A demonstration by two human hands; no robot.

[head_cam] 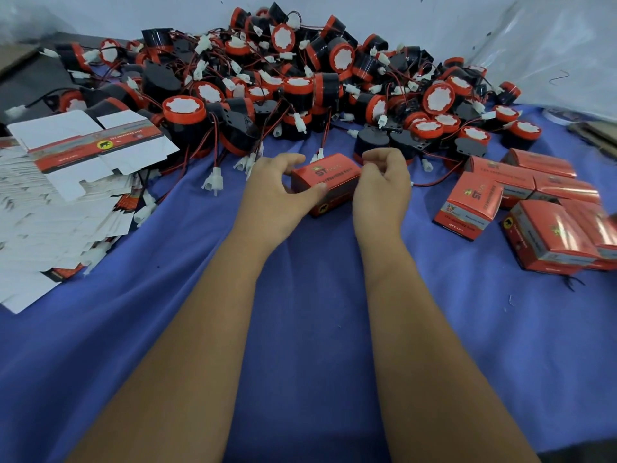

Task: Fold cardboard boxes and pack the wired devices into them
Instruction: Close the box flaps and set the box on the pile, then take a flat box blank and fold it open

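In the centre of the frame a red cardboard box rests on the blue cloth, held between both hands. The left hand grips its left end, thumb laid across the front face and fingers curled over the top. The right hand sits at the right end with fingers bent inward; whether it pinches a flap or only touches the box I cannot tell, as the end is hidden behind the hand.

The box looks formed and probably holds a device already, so the step in hand seems to be closing that right end. To do it well, keep the left hand firm so the box does not slide, tuck any loose wire inside first, then press the flap square until its tab seats.

The pile of red and black wired devices fills the upper middle, flat unfolded box blanks lie at the left, and finished boxes sit at the right
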